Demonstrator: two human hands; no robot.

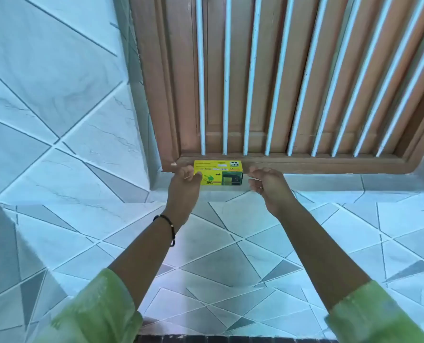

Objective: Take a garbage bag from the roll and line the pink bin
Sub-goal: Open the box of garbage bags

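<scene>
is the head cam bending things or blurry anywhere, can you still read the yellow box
Head view: wide-angle bowing fans out the white window bars and curves the wall tiles; a cool blue cast lies over the tiles; the green sleeves at the bottom edge are soft. On the yellow box on the sill, only "bin" reads; the small print is too blurred. The left hand touches it; the right hand is beside it.

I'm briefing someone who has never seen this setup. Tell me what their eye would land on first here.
The bright yellow-green bin-bag box stands out first, sitting on the tiled ledge at the foot of the brown wooden window frame with its pale bars. The left hand touches the box's left end, while the right hand hovers curled just off its right end. Green sleeves fill the bottom corners.
</scene>
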